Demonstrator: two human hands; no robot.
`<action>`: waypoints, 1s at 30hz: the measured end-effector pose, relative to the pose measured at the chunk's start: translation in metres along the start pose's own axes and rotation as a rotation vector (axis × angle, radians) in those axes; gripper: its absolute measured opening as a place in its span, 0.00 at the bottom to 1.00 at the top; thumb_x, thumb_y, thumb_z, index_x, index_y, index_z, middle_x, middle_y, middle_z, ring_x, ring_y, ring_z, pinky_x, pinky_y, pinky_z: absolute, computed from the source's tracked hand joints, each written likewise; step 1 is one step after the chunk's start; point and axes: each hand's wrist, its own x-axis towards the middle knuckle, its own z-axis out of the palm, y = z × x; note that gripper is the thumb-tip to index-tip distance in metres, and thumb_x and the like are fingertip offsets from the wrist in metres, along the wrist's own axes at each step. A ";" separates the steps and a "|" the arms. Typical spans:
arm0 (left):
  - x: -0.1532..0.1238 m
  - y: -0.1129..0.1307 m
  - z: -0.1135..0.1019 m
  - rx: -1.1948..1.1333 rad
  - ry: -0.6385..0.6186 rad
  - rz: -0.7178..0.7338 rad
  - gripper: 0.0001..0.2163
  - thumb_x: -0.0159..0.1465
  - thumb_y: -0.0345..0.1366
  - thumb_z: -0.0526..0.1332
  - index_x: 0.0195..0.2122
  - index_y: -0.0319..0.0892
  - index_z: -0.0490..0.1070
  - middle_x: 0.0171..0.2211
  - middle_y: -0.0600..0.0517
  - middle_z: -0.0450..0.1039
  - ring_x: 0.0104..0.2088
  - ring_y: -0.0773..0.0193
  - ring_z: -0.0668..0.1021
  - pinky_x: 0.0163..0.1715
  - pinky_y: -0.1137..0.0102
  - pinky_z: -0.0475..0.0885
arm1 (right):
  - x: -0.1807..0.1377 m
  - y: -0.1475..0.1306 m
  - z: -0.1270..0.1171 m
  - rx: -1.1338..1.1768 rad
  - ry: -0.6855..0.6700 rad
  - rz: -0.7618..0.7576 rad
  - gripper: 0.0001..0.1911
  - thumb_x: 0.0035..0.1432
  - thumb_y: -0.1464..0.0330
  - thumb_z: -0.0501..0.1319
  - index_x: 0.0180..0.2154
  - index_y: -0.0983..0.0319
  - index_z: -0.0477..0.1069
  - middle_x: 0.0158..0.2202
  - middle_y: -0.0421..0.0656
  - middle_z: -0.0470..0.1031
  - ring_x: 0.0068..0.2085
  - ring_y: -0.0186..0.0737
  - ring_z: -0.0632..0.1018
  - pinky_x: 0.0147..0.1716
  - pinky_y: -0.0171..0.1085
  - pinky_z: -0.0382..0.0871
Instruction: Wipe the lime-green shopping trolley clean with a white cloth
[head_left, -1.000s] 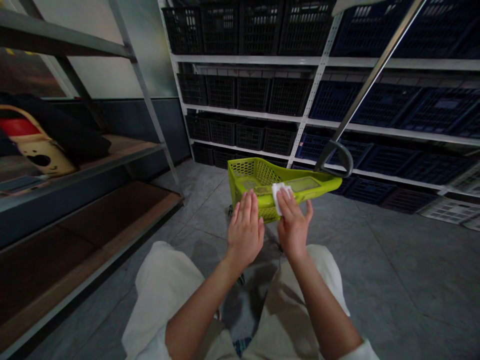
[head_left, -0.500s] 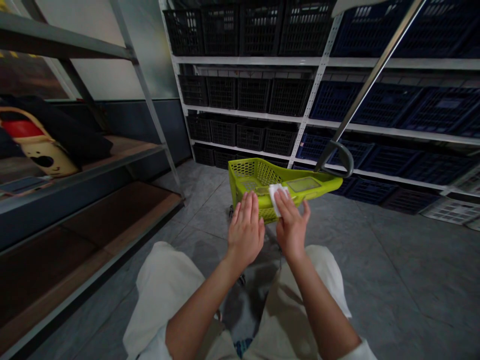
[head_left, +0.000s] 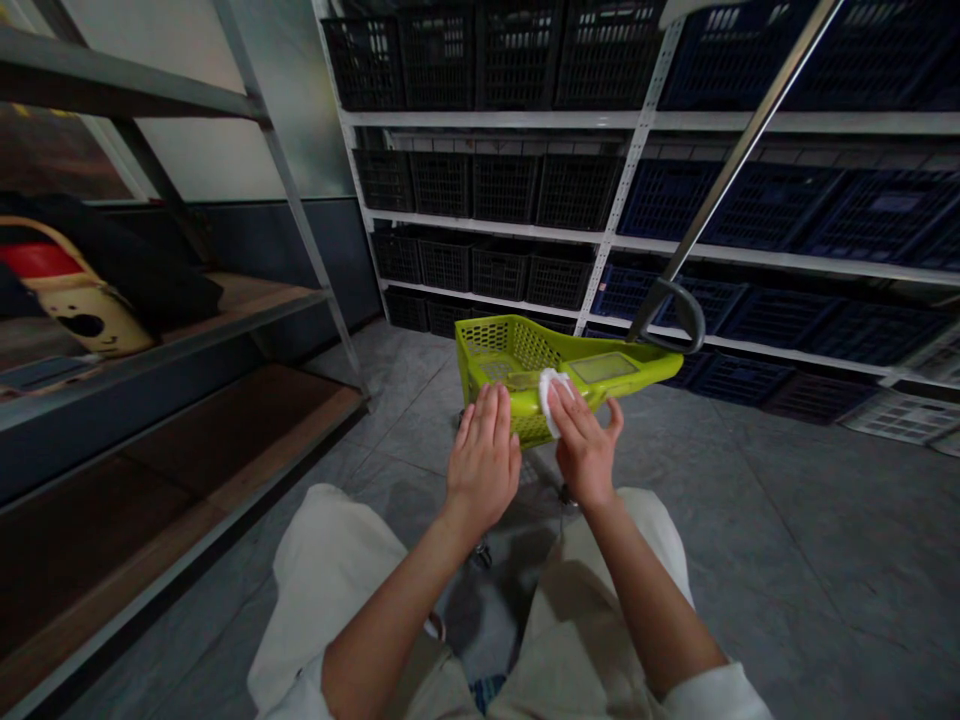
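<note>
A lime-green plastic basket (head_left: 622,368) with perforated walls, on a small wheeled base, is in front of my knees. My left hand (head_left: 484,450) lies flat with fingers stretched out on its near rim, toward the left corner. To the right of it, my right hand (head_left: 583,440) presses a white wipe (head_left: 551,382) against the same rim with its fingertips. The thumb and little finger sides of that hand stick out a bit. From the basket's right end, a metal pole (head_left: 742,175) with a grey loop handle (head_left: 686,315) slants up.
White metal shelving (head_left: 495,224) stacked with black crates (head_left: 506,188) and dark blue crates (head_left: 765,215) stands behind. At left is a rack with wooden shelves (head_left: 247,295), holding a face-patterned bag (head_left: 90,310), dark cloth and a phone (head_left: 49,374). Grey tiled floor (head_left: 750,520) lies around.
My left hand has shifted slightly left and down along the rim. The wipe has bunched up under my right hand's fingers, which stay at nearly the same spot.
</note>
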 end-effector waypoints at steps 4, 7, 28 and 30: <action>0.000 0.002 0.001 -0.012 0.001 -0.001 0.30 0.71 0.33 0.48 0.71 0.27 0.41 0.71 0.36 0.49 0.72 0.53 0.53 0.68 0.56 0.57 | 0.000 0.008 -0.003 -0.042 0.068 0.159 0.39 0.57 0.81 0.48 0.68 0.51 0.55 0.63 0.42 0.71 0.66 0.40 0.68 0.68 0.53 0.40; 0.000 0.005 0.003 -0.010 0.012 -0.014 0.30 0.70 0.32 0.48 0.71 0.27 0.41 0.71 0.35 0.49 0.72 0.53 0.52 0.68 0.55 0.57 | 0.002 -0.014 -0.004 0.042 0.014 0.134 0.38 0.58 0.79 0.49 0.69 0.53 0.53 0.64 0.43 0.69 0.67 0.41 0.66 0.68 0.53 0.40; -0.001 0.009 0.002 -0.008 0.003 -0.008 0.32 0.70 0.33 0.48 0.71 0.28 0.37 0.72 0.36 0.48 0.72 0.53 0.51 0.68 0.56 0.56 | 0.000 0.007 -0.006 0.024 0.103 0.181 0.37 0.53 0.80 0.50 0.64 0.53 0.63 0.61 0.43 0.74 0.65 0.44 0.69 0.68 0.55 0.38; 0.000 0.011 0.002 0.006 -0.001 -0.013 0.31 0.69 0.32 0.48 0.71 0.27 0.40 0.71 0.35 0.49 0.72 0.53 0.51 0.68 0.56 0.56 | 0.003 -0.014 -0.005 0.076 0.021 0.127 0.37 0.55 0.79 0.50 0.65 0.54 0.60 0.62 0.44 0.72 0.65 0.42 0.68 0.68 0.53 0.38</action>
